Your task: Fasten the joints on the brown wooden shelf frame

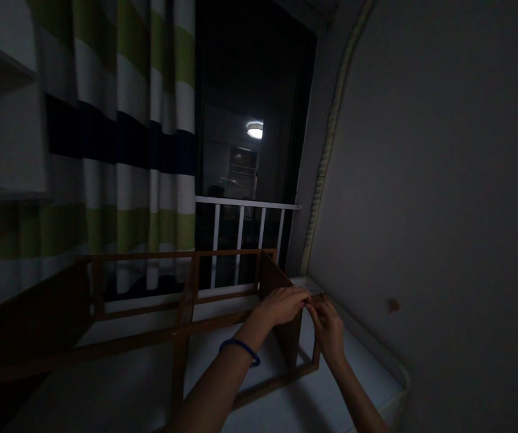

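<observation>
A brown wooden shelf frame (182,300) lies on its side on a white surface (358,373) below the window. My left hand (283,305), a blue band on its wrist, rests curled on the top corner of the frame's right end panel. My right hand (329,328) is pinched close against it at the same corner. The room is dim, and whatever small thing the fingers pinch is too dark to make out.
A striped green, white and navy curtain (119,132) hangs at the left. A dark window (250,120) with a white railing (245,207) is straight ahead. A pale mattress (443,180) leans upright at the right. White shelves (2,192) are at the far left.
</observation>
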`<state>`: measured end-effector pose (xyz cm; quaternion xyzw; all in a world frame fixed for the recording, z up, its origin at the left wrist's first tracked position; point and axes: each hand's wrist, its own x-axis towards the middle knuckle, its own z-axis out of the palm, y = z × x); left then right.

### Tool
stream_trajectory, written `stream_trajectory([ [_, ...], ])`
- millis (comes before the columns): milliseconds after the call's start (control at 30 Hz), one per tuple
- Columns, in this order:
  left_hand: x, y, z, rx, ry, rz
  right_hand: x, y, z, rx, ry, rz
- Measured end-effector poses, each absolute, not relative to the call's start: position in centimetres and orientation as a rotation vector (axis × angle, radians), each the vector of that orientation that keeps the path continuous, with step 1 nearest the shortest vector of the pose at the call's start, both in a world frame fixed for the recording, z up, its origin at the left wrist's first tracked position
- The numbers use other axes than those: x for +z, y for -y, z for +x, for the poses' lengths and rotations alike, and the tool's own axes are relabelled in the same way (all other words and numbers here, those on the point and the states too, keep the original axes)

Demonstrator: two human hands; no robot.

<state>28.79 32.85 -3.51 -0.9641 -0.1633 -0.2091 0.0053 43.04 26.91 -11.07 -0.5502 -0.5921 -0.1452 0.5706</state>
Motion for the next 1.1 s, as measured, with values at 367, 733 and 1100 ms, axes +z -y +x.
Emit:
stream_trajectory([
  [367,-3.33,-32.45,28.71,-0.555,0.640,-2.946,-10.96,-27.10,42.79,-0.314,1.350,-1.259],
  [733,-3.33,-32.21,28.84,-0.560,0.646,-2.896,-11.13,-26.78,42.27,-0.333,1.364,-1.245],
  [1100,-3.13,-32.09,28.80,-0.540,0.662,-2.901,-10.85,-26.55,42.60,-0.336,1.401,-1.258],
])
